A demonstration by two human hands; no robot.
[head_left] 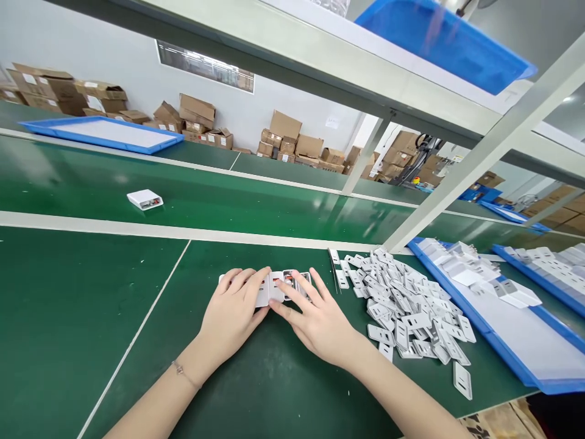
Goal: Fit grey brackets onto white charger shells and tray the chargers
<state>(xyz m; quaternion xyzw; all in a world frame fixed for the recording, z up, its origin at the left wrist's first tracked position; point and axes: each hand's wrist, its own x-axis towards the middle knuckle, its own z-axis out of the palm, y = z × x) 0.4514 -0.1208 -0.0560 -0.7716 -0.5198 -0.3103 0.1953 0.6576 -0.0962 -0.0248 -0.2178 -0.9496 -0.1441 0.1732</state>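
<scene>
A row of small white plastic housings (289,285) lies on the green table in front of me; the ones at the right end are open-topped with reddish parts inside. A white slotted cover (263,296) lies over the left part of the row. My left hand (235,308) is closed around the left end, its fingers hiding much of it. My right hand (320,320) grips the right part, with its fingers spread over the open housings and the lower fingertip touching the cover's edge. To the right lies a loose heap of white slotted covers (402,305).
A blue-edged tray (512,341) with white housings stands right of the heap. One white housing (145,199) rests on the green belt behind the table. A slanted metal post (457,164) rises at right, under a shelf with a blue bin (448,42). Cardboard boxes (196,113) line the wall.
</scene>
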